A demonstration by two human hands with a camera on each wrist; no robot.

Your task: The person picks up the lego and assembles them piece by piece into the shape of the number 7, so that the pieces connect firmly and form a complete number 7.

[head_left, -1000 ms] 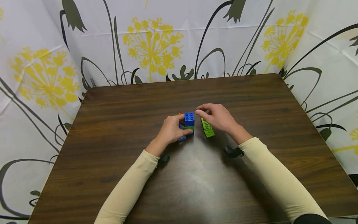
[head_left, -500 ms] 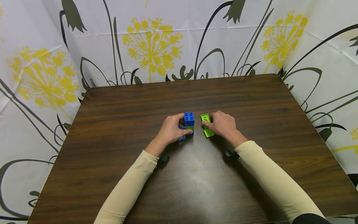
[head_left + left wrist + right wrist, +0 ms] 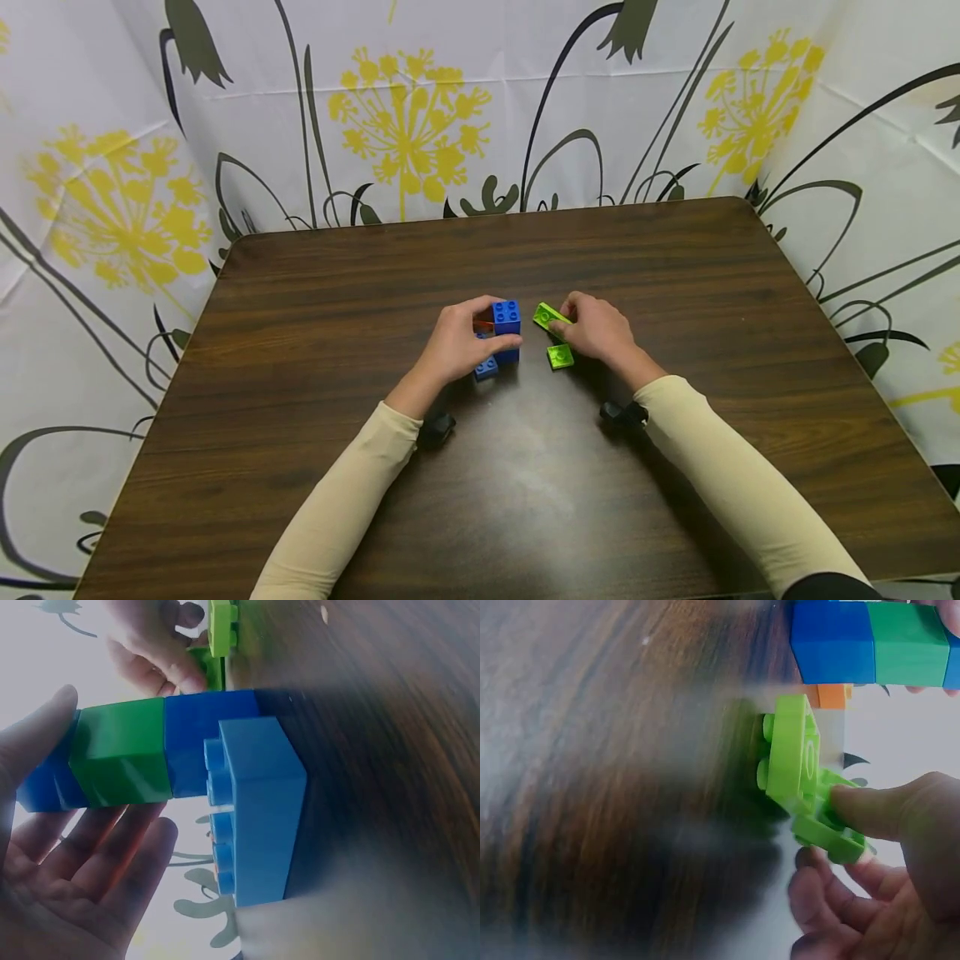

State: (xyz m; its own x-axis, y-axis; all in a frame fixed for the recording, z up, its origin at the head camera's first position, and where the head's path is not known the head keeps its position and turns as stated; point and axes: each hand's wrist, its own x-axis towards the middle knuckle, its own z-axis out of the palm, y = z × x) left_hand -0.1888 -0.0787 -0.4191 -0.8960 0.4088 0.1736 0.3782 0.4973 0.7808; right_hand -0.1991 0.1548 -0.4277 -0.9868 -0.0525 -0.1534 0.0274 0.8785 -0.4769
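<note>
A blue-green-blue brick stack (image 3: 507, 319) stands upright on the table, gripped near its top by my left hand (image 3: 459, 343); the thumb lies along the upper bricks in the left wrist view. My right hand (image 3: 597, 327) pinches a longer lime brick (image 3: 548, 315), which is turned at an angle, its hollow side facing the thumb in the right wrist view. A smaller lime brick (image 3: 560, 357) lies studs down just in front of it. Beside the stack, under my left hand, are a lighter blue brick (image 3: 486, 368) and an orange brick (image 3: 830, 696), mostly hidden.
The brown wooden table (image 3: 337, 292) extends around both hands. Behind it hangs a white curtain (image 3: 450, 50) with yellow and grey plant patterns. A dark device is strapped at each wrist.
My right hand came down to the lime bricks, took the longer one and swung it away from the smaller one. My left hand shifted slightly up the stack.
</note>
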